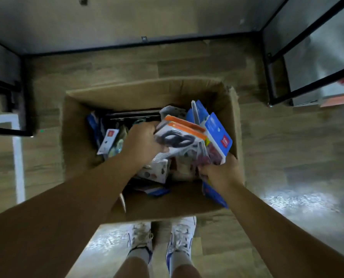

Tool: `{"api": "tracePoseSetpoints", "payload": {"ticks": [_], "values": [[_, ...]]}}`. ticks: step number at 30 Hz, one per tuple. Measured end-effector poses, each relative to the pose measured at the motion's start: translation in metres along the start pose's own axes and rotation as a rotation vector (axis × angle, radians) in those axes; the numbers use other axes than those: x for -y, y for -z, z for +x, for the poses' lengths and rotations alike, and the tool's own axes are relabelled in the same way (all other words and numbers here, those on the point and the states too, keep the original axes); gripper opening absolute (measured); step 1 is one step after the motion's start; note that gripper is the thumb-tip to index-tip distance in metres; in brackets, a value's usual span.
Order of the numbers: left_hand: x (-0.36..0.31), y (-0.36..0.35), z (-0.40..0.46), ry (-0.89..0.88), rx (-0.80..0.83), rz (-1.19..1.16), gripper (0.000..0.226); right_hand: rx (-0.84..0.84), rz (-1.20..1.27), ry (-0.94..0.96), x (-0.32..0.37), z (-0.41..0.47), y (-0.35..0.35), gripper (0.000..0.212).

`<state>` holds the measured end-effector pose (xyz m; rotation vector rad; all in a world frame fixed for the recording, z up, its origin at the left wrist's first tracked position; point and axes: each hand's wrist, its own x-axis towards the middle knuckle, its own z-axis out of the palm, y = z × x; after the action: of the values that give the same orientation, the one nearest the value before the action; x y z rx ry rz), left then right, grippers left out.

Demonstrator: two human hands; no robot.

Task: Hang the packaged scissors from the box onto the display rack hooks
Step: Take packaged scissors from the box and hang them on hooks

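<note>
**Still gathering packs in the box, nothing hung yet**

Head view: you are bending over the cardboard box (83, 137) on the floor. Your left hand (141, 141) is gripping the orange-topped scissors pack (179, 135) at its edge; your right hand (220, 173) is curling round a bundle of blue-carded packs (218, 133) against the box's right wall. More packs are lying below. All the hanging seems left to do. No rack hooks are showing, blur is hiding the labels, and your fingertips are buried among the packs.

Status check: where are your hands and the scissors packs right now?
Both hands in the box. Left hand grips orange-topped scissors pack; right hand grips blue-carded packs. Nothing hung yet; loose packs crowd the box.
</note>
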<state>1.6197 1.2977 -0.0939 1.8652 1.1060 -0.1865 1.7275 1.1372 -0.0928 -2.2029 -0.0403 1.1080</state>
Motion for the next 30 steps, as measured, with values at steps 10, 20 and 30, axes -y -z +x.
{"api": "tracePoseSetpoints", "payload": {"ticks": [10,20,30], "values": [[-0.043,0.037,-0.068,0.195,-0.189,-0.372,0.035,0.011,0.288,-0.038,0.040,-0.070,0.034,0.034],[-0.129,0.088,-0.126,0.315,0.132,-0.539,0.021,0.252,0.595,-0.097,0.105,-0.137,0.100,0.055],[-0.274,0.195,-0.231,-0.003,0.364,-0.589,0.052,0.537,0.607,0.271,0.254,-0.269,0.192,0.034]]}}
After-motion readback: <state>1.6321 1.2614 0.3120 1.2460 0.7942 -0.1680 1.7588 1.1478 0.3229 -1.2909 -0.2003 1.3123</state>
